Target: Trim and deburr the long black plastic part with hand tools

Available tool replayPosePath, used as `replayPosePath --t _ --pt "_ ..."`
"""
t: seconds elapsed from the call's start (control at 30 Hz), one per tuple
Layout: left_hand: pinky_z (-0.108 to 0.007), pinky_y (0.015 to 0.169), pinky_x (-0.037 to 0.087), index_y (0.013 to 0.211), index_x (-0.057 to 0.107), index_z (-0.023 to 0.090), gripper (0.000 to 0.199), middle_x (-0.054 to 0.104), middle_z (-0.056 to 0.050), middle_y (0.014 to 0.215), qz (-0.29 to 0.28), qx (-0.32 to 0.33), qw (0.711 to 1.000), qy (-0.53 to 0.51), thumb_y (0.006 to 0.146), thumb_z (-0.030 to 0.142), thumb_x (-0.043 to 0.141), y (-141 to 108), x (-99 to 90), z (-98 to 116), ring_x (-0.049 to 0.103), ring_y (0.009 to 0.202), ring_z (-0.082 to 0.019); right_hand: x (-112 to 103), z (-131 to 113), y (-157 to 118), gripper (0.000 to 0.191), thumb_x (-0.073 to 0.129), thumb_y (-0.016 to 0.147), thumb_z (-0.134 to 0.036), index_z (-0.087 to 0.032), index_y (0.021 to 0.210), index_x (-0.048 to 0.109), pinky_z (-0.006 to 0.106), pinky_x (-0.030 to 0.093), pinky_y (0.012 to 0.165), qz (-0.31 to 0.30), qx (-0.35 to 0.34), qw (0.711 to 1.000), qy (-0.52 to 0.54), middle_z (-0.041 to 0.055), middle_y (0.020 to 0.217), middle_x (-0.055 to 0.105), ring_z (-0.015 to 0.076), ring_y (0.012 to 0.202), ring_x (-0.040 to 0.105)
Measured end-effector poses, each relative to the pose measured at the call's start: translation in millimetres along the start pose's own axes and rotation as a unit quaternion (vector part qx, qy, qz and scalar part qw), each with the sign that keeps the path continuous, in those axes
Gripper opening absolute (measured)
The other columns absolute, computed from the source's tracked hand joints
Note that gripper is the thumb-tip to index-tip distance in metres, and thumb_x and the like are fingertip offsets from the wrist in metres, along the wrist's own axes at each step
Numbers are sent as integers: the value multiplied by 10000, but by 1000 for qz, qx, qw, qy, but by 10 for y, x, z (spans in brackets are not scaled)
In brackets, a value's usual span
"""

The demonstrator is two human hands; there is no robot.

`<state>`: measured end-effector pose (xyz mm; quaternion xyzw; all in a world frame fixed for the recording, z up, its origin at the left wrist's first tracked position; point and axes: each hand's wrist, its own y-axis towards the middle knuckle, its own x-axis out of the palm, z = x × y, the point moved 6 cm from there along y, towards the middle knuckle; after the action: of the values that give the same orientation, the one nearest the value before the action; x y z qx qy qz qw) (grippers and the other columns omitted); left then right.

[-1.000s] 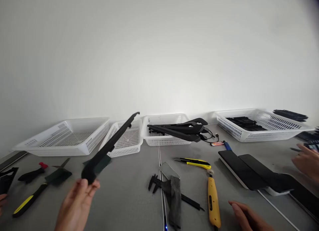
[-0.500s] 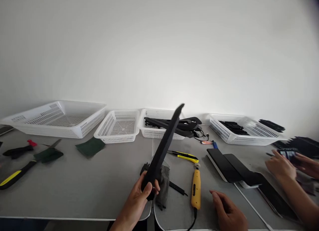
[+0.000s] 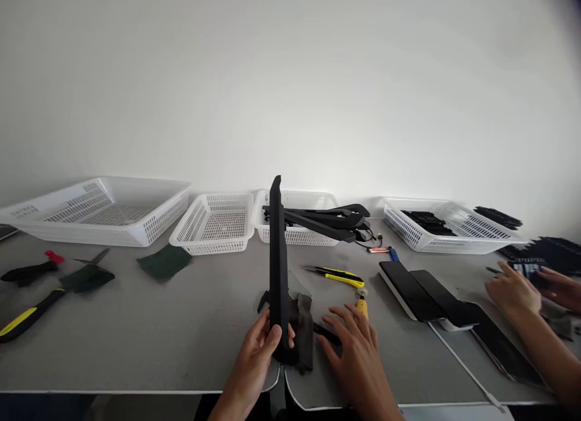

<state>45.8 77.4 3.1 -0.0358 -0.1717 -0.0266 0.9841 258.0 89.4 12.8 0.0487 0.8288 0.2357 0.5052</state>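
My left hand (image 3: 259,354) is wrapped round the lower end of a long black plastic part (image 3: 278,257), which stands nearly upright. My right hand (image 3: 354,348) has its fingers spread over a small black tool (image 3: 327,334) and covers most of a yellow rotary tool (image 3: 362,306); whether it touches them I cannot tell. A dark grey cloth (image 3: 303,330) lies just right of the long part. Beyond my right hand is a yellow and black cutter knife (image 3: 338,276).
Behind stand white baskets, one (image 3: 297,234) holding black parts (image 3: 336,220), another (image 3: 442,247) with small black pieces. Phones (image 3: 411,291) and a white cable (image 3: 463,363) lie right, beside another person's hands (image 3: 515,291). Green sandpaper (image 3: 164,262) and a yellow-black file handle (image 3: 31,317) lie left.
The long part has swung from leaning right to nearly upright in my left hand. My right hand has moved left and forward over the tools, its fingers now spread.
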Motion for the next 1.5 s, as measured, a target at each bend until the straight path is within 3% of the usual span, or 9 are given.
replayPosePath --t 0.1,0.3,0.53,0.67,0.87,0.97,1.17,1.3,1.5 --pt "-361 903 449 1036 729 192 444 713 -76 962 -2 -6 1000 1 954 628 717 -7 14 1 617 883 -211 78 41 -15 186 679 979 -289 -329 1099 816 659 405 1181 5 -25 1000 -6 33 1387 737 409 1502 472" --pt "-347 880 448 1039 731 188 455 737 -78 964 -6 -7 1000 -16 925 628 757 -14 65 43 623 855 -200 121 301 -80 175 652 1011 -336 -317 1057 820 695 458 1118 3 -13 999 32 52 1347 765 422 1468 513" --pt "-328 861 444 1030 765 178 426 715 -76 967 -8 -1 999 -34 927 592 776 -5 82 73 608 829 -184 107 350 -68 154 613 1024 -344 -284 987 750 678 453 1110 6 9 998 59 77 1296 776 400 1444 528" --pt "-288 754 448 1116 778 175 461 638 -24 894 25 -32 987 -157 863 550 863 10 12 -12 558 727 -133 77 401 -102 287 551 1063 -468 -268 950 722 656 434 1116 45 39 996 74 115 1226 764 384 1325 598" --pt "-222 540 380 982 786 157 390 486 72 680 44 -40 964 -258 815 479 929 39 -69 -41 316 495 -32 -7 483 -102 546 492 1017 -735 -259 915 739 560 484 988 85 122 983 112 109 1020 763 342 1016 687" --pt "-204 527 403 1075 793 162 375 527 65 703 31 -32 961 -272 867 459 887 12 -58 15 292 481 -21 -46 567 -71 594 550 943 -803 -247 899 754 511 498 929 92 179 967 153 106 966 771 337 960 699" --pt "-190 463 456 1444 680 218 581 660 1 812 6 -58 953 -297 969 547 747 -47 -13 -2 353 491 -60 -199 691 -6 584 679 844 -781 -211 959 727 404 573 815 122 268 911 288 110 949 811 323 949 751" --pt "-201 444 481 1516 623 205 672 684 -29 819 -36 -64 953 -293 999 634 649 -55 44 -26 371 480 -69 -334 535 -11 487 706 882 -700 -216 925 729 348 595 769 105 212 920 311 89 911 796 292 923 756" --pt "-182 395 458 1374 714 154 626 714 -70 809 -105 -89 944 -301 1018 655 595 -78 128 -34 407 494 -81 -419 355 -109 366 669 997 -565 -228 901 775 323 603 824 73 93 958 260 88 984 743 243 927 737"
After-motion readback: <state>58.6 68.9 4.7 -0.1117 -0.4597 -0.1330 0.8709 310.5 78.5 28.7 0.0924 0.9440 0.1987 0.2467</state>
